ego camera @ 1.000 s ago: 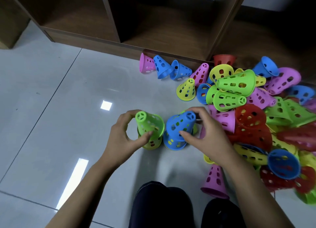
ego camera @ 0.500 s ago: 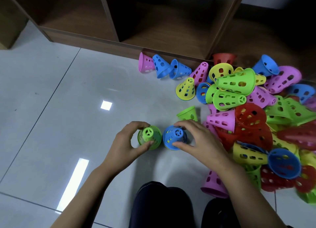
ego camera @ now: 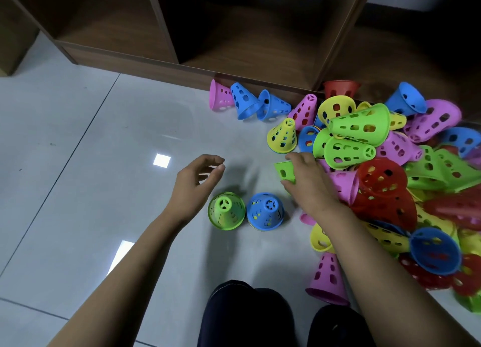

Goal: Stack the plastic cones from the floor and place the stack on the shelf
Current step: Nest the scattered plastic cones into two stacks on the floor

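Two short stacks stand upright on the floor, side by side: a green-topped stack (ego camera: 226, 210) and a blue-topped stack (ego camera: 265, 211). My left hand (ego camera: 195, 184) hovers just above and left of the green one, fingers loosely curled, holding nothing. My right hand (ego camera: 307, 182) reaches to the edge of the big pile of coloured cones (ego camera: 390, 169) and grips a green cone (ego camera: 285, 171) lying on its side, fingers wrapped over it. The wooden shelf (ego camera: 234, 42) stands beyond the pile.
Loose pink (ego camera: 220, 96), blue (ego camera: 244, 102) and yellow (ego camera: 283, 136) cones lie along the shelf base. A pink cone (ego camera: 327, 281) stands near my knees (ego camera: 247, 315). Glossy tiled floor (ego camera: 91, 164) spreads to the left.
Both hands let go of the two stacks after setting them upright on the floor. My left hand lifted away; my right hand moved right and took hold of a green cone.
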